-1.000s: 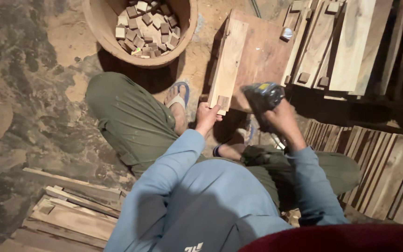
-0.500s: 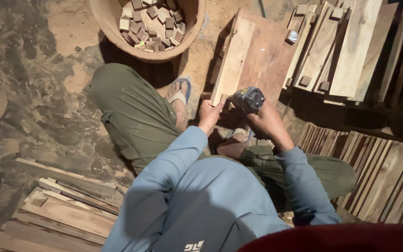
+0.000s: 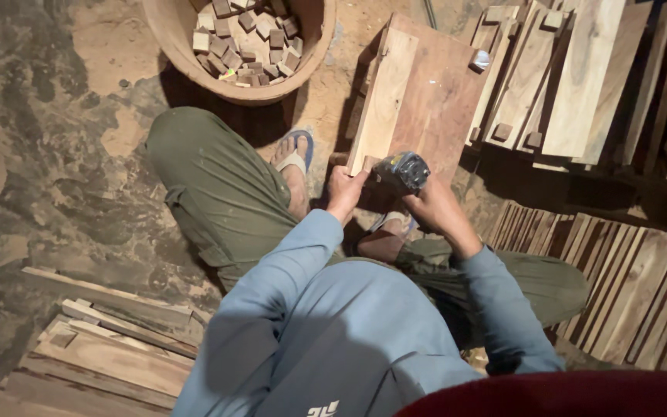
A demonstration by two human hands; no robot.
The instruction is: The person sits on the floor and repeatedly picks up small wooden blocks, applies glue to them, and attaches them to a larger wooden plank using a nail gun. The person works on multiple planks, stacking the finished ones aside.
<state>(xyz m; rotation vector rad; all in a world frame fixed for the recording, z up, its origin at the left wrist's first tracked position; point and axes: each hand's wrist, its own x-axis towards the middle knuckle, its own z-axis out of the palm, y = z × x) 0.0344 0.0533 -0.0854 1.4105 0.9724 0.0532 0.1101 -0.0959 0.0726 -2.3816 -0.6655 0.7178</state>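
- I see a dim picture with warm, yellow-brown light.
- The brightest spot is the sandy floor [image 3: 102, 46] near the top.
- Dark shadows sit under the round tub [image 3: 171, 38] and below the stacked boards [image 3: 580, 85].
- Nothing shines too hard.
- The picture is a bit soft and grainy.
- A red blur [image 3: 565, 398] fills the bottom right corner, too close to be sharp.

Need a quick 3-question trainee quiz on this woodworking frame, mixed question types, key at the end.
1. True or false: the right hand holds a dark power tool.
2. What fills the round basin? A) small wood blocks B) water C) nails
3. Which hand steadies the end of the pale plank?

Key: 1 true; 2 A, small wood blocks; 3 the left hand.
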